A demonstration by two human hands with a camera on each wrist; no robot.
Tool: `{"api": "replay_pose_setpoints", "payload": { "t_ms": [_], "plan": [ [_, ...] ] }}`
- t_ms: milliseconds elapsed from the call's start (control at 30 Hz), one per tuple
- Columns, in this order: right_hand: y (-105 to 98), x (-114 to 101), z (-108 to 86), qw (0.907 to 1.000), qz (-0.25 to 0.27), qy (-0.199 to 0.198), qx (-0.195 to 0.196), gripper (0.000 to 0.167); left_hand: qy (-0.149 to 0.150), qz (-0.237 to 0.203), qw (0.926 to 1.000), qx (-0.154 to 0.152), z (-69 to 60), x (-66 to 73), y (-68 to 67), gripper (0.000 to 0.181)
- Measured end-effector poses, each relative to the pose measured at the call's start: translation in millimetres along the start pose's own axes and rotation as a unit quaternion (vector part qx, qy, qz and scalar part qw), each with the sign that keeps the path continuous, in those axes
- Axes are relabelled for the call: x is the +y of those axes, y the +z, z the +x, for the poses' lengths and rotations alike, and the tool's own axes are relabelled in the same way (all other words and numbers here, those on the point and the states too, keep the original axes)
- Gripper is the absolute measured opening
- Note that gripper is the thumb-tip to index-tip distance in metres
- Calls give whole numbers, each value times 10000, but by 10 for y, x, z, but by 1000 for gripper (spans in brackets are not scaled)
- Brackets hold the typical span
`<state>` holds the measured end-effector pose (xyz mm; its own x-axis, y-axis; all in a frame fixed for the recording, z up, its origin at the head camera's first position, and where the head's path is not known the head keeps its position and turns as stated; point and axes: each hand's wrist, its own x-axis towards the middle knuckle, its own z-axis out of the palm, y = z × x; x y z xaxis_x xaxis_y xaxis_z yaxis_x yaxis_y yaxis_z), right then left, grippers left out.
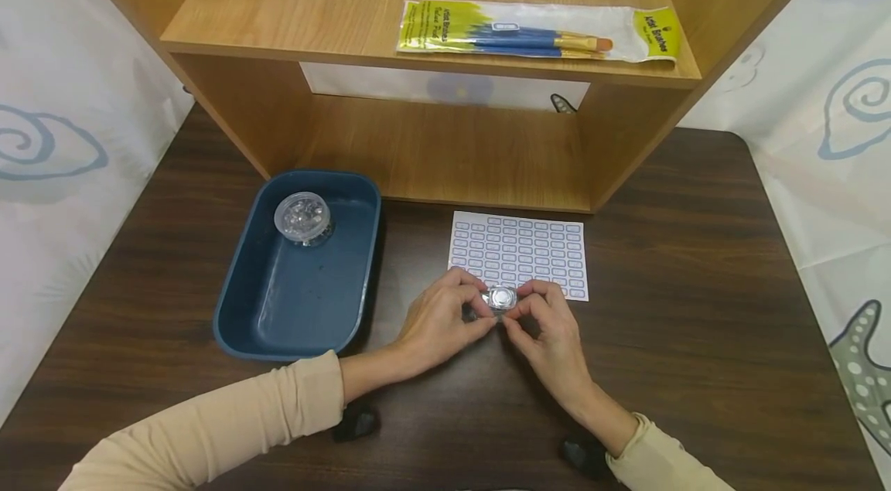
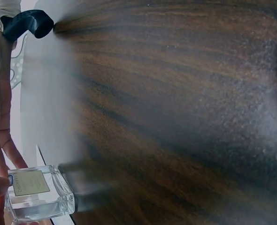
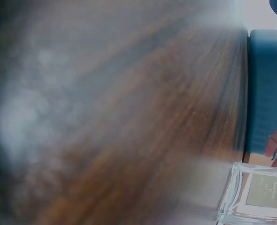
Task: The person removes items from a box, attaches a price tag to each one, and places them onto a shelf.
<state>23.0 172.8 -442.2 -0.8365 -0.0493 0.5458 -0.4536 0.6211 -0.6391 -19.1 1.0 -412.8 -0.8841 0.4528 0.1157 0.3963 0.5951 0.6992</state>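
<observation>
A clear glass perfume bottle [image 1: 502,298] with a silvery top is between both hands, close to the near edge of a white sticker sheet [image 1: 517,247]. My left hand [image 1: 438,321] grips its left side with curled fingers and thumb. From the right, my right hand [image 1: 553,332] pinches it with thumb and fingers. In the left wrist view the bottle [image 2: 58,199] shows a pale printed label [image 2: 33,183], and a thumb is near a small blue-edged sticker [image 2: 10,180]. The right wrist view shows the bottle [image 3: 227,197] at the lower right corner.
A blue bin [image 1: 299,305] on the left contains a round lidded tub [image 1: 303,217] of small shiny pieces. Behind the sheet stands a wooden shelf [image 1: 445,147]. A packet of artist brushes [image 1: 536,31], bearing a small sticker, lies on its upper board.
</observation>
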Motion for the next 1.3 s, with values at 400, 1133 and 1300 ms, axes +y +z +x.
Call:
{"api": "replay_pose_setpoints", "payload": {
  "t_ms": [400,1133,1300],
  "plan": [
    [10,14,32,9999,-49,-120,-24,32,113,222,9997,1,42,4,-18,10],
    [-44,57,65,9991,309,-5,-302,40,440,297,9983,-238,83,-21,-77,18],
    [-43,61,60,9989,328,30,-322,40,455,343,9978,-327,99,-21,-95,18]
  ]
}}
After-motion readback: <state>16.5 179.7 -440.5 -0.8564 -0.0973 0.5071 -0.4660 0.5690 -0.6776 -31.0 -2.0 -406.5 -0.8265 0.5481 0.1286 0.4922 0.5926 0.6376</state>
